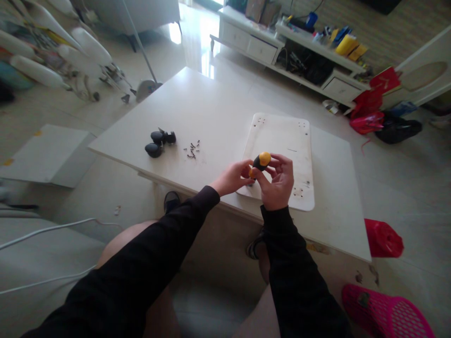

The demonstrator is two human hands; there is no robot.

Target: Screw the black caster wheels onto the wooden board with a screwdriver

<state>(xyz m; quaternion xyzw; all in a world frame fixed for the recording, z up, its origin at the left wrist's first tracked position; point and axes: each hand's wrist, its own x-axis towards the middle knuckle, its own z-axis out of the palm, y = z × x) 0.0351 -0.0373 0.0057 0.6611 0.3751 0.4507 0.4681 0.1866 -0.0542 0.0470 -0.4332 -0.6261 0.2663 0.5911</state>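
Note:
A short screwdriver (262, 162) with a yellow-and-black handle is gripped in my right hand (279, 183), leaning with its yellow butt end up. My left hand (237, 176) is closed beside the driver's lower end, over the near left corner of a white board (278, 136). What its fingertips pinch is hidden; a small dark part shows just beneath them. The board lies flat on the white table, with groups of small holes at its visible corners. Left of it, several small dark screws (192, 150) lie scattered, and several black caster wheels (158, 141) sit grouped together.
The white table (211, 103) stands in front of my knees. A white box (49, 155) is on the floor at left. A red bag (383, 238) and a pink basket (387, 312) are at right. A cluttered low cabinet (260, 47) lines the far wall.

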